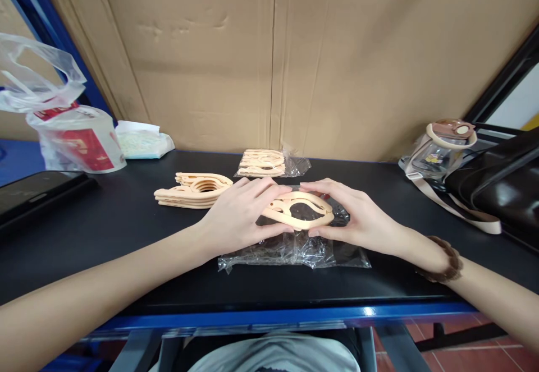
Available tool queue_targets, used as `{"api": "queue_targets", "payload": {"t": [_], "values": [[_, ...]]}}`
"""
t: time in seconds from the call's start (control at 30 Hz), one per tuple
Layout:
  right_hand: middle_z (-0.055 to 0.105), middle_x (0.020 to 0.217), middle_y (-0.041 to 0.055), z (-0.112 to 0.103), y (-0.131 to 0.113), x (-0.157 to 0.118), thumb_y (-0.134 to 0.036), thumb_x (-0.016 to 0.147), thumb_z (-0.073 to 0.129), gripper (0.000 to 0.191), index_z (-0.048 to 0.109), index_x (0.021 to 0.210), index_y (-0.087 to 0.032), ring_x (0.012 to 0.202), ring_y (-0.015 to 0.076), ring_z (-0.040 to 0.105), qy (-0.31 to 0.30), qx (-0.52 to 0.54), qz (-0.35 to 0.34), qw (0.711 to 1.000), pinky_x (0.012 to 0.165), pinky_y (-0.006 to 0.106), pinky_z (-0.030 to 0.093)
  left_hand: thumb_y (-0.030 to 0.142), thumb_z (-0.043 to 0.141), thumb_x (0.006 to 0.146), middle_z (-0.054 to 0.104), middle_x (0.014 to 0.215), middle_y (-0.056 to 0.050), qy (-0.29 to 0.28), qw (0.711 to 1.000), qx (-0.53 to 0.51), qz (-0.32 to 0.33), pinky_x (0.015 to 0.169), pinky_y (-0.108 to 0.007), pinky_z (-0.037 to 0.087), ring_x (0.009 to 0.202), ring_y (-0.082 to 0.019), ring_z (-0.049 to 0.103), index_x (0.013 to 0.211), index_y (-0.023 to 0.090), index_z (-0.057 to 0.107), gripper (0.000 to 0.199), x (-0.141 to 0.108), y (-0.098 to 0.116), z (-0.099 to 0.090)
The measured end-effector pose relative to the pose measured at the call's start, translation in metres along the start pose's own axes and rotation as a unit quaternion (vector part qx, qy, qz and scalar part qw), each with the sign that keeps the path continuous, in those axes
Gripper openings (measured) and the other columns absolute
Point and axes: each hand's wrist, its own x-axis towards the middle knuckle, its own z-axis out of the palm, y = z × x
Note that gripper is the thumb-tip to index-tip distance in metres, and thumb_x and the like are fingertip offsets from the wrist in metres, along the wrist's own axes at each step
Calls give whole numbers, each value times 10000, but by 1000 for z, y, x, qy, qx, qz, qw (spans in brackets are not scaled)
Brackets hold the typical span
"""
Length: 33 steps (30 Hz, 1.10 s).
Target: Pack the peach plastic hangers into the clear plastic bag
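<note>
The left grip (240,212) and right grip (364,212) both hold the folded hanger (301,224) between them, fingers along its far edge and thumbs along its near edge, a hold that should work best with light, even pressure to keep its parts aligned. Beneath the grips lies crinkled clear plastic (290,251), best kept from snagging under the thumbs; left of the left grip sits a hanger stack (185,195), and beyond both, a bagged set (261,161) on the bench (189,288).
</note>
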Motion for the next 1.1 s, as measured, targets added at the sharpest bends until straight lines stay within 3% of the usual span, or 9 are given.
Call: {"api": "queue_targets", "payload": {"t": [0.13,0.23,0.3,0.4,0.5,0.57,0.8,1.1], "values": [[582,1281,99,-3,-3,0,-349,862,620,567,407,1374,-233,1170,242,549,17,-77,-54,995,960,410,479,531,635,804,597,1218,-72,-5,991,-123,-52,899,-370,457,1059,-244,587,1232,207,523,548,1,-1,-3],[558,1325,119,-4,-5,-3,-271,888,574,533,394,1386,-216,1151,241,563,24,-161,-113,980,925,410,490,519,646,797,599,1261,-56,-21,956,-269,-111,938,-348,457,1129,-237,571,1255,226,522,557,4,-3,-6],[537,1359,132,-3,-6,-5,-252,898,554,532,378,1399,-215,1111,240,586,31,-201,-148,968,890,418,500,493,597,844,643,1199,-42,-51,921,-356,-147,913,-331,468,1087,-220,596,1215,226,569,457,6,-7,-9],[521,1380,145,-1,-6,-8,-251,893,566,534,389,1394,-202,1085,241,599,32,-225,-174,958,839,402,514,490,573,856,696,971,-18,-122,878,-432,-169,735,-271,487,871,-182,636,1061,206,654,359,9,-12,-11],[529,1374,146,0,-7,-9,-248,892,571,519,409,1383,-196,1107,241,590,16,-236,-183,954,819,383,515,507,592,828,610,695,18,-177,868,-431,-170,522,-213,368,620,-122,534,858,174,677,345,10,-15,-11],[542,1362,141,0,-7,-9,-254,900,562,504,414,1378,-196,1105,236,592,12,-241,-182,953,813,378,515,507,601,817,539,628,34,-186,870,-423,-169,487,-209,304,567,-103,464,771,161,643,351,10,-13,-11],[534,1371,143,-2,-5,-7,-253,904,560,427,462,1313,-176,1127,235,583,17,-239,-167,956,859,393,506,476,520,885,600,713,17,-175,860,-448,-170,560,-228,347,656,-128,520,762,181,494,321,8,-5,-10],[482,1418,149,-3,-7,-5,-276,908,557,454,444,1334,-169,1215,234,526,6,-243,-156,957,960,425,465,409,668,780,556,732,34,-162,857,-448,-197,577,-228,372,668,-121,527,815,160,532,286,10,-10,-8]]}}
